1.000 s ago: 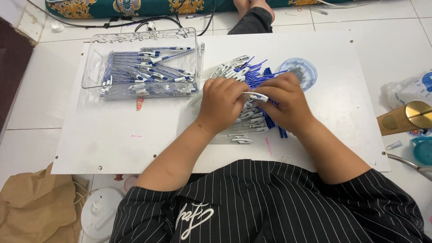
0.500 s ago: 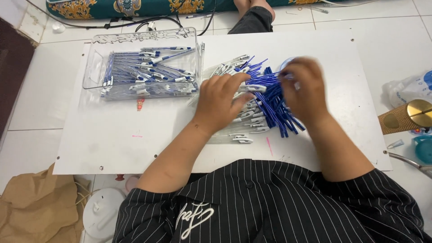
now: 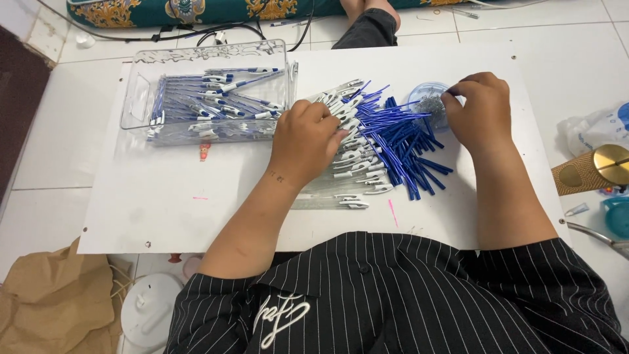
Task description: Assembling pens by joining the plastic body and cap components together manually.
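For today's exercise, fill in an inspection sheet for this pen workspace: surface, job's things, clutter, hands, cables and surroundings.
Surface: white board on a tiled floor.
Job's things: clear pen barrels, blue refills, small round dish, clear tray of finished pens.
Clutter: nothing seen on the board.
Hands: left hand rests on the barrels; right hand has its fingers at the dish.
Cables: black cables behind the tray.
Surroundings: brown paper bag, white lid, gold-topped object.

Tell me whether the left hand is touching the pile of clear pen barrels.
Touching. The head view shows the left hand resting flat on the pile of clear pen barrels, no gap visible.
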